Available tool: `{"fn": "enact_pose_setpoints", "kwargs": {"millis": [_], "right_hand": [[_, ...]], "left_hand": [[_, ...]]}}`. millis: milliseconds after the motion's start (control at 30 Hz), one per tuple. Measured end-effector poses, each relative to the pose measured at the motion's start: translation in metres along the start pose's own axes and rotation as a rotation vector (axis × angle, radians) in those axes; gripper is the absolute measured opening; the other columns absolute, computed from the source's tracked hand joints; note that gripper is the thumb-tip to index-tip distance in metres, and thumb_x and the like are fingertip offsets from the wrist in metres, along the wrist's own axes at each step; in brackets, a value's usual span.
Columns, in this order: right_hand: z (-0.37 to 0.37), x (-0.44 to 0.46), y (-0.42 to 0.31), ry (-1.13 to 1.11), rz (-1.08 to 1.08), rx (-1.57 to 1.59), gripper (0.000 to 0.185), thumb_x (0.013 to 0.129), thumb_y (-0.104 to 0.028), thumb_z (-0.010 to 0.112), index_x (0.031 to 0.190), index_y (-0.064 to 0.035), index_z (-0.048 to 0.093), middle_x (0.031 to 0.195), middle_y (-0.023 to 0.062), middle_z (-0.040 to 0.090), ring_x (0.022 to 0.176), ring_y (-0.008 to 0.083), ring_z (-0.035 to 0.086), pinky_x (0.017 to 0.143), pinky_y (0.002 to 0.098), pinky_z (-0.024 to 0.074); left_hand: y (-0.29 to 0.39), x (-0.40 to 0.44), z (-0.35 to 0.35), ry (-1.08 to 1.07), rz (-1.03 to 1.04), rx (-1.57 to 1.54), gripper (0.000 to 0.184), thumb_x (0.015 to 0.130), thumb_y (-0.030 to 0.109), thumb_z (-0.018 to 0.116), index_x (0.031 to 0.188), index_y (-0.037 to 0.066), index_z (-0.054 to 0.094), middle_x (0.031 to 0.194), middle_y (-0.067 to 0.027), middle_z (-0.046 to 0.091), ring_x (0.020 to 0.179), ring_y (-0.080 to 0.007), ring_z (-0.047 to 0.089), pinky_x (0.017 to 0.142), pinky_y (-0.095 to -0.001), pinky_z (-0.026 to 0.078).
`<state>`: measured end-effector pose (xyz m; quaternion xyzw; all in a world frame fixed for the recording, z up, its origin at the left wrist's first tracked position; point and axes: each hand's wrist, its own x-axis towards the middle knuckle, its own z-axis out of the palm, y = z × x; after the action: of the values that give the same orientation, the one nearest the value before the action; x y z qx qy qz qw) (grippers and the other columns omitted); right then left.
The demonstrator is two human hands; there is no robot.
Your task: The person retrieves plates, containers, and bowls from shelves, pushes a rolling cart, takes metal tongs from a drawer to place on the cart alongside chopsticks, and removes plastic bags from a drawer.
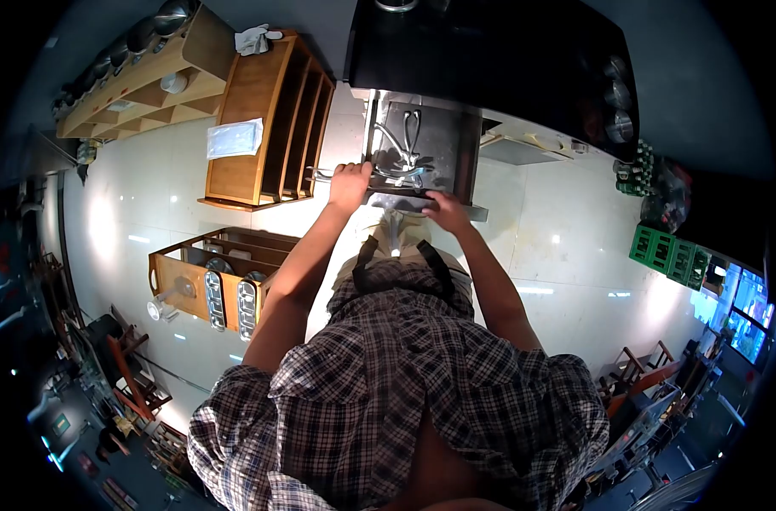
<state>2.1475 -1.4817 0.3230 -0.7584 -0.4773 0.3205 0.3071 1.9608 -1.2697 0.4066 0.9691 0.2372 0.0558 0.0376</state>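
Observation:
An open metal-lined drawer (446, 162) extends toward my body from under the black counter. Shiny metal tongs (412, 128) and other metal utensils lie inside it. My left hand (350, 187) is closed at the drawer's left front corner, around a metal utensil (321, 175) that looks like tongs; one end pokes out to the left and my fingers hide its middle. At the right part of the drawer's front edge, my right hand (445, 211) has its fingers curled over the rim.
A black counter (490, 68) stands ahead, with metal containers (618, 98) at its right end. To the left are a wooden shelf cabinet (243, 111) and a wooden cart (188, 285). Green crates (667, 255) sit at the right. Pale tiled floor (541, 230) surrounds me.

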Motion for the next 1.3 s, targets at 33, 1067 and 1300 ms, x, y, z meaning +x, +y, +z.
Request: {"fn": "enact_pose_setpoints", "kwargs": {"millis": [33, 1067, 1300], "right_hand": [[0.004, -0.002, -0.009, -0.052, -0.136, -0.167, 0.057, 0.068, -0.021, 0.077, 0.12, -0.0102, 0.055, 0.118, 0.0129, 0.057, 0.11, 0.029, 0.054, 0.092, 0.039, 0.0442], [0.013, 0.147, 0.001, 0.802, 0.917, 1.827, 0.056, 0.09, -0.043, 0.047, 0.114, 0.0076, 0.047, 0.117, 0.019, 0.054, 0.118, 0.0303, 0.047, 0.102, 0.045, 0.0352], [-0.024, 0.142, -0.027, 0.582, 0.799, 2.109, 0.085, 0.089, -0.066, 0.027, 0.13, 0.0082, 0.034, 0.138, 0.0162, 0.041, 0.135, 0.0297, 0.029, 0.112, 0.0431, 0.019]], "left_hand": [[-0.001, -0.002, 0.0, 0.001, -0.007, 0.004, 0.013, 0.075, 0.008, 0.053, 0.088, 0.008, 0.051, 0.076, -0.0069, 0.061, 0.078, -0.0242, 0.06, 0.074, -0.0376, 0.044], [-0.005, -0.034, 0.004, 0.07, -0.376, 0.1, 0.015, 0.075, 0.01, 0.052, 0.09, 0.008, 0.052, 0.078, -0.005, 0.058, 0.079, -0.0222, 0.057, 0.072, -0.0368, 0.042], [-0.006, -0.032, 0.005, 0.096, -0.388, 0.089, 0.013, 0.076, 0.01, 0.051, 0.089, 0.009, 0.051, 0.078, -0.0046, 0.058, 0.079, -0.0224, 0.057, 0.073, -0.0371, 0.042]]}}
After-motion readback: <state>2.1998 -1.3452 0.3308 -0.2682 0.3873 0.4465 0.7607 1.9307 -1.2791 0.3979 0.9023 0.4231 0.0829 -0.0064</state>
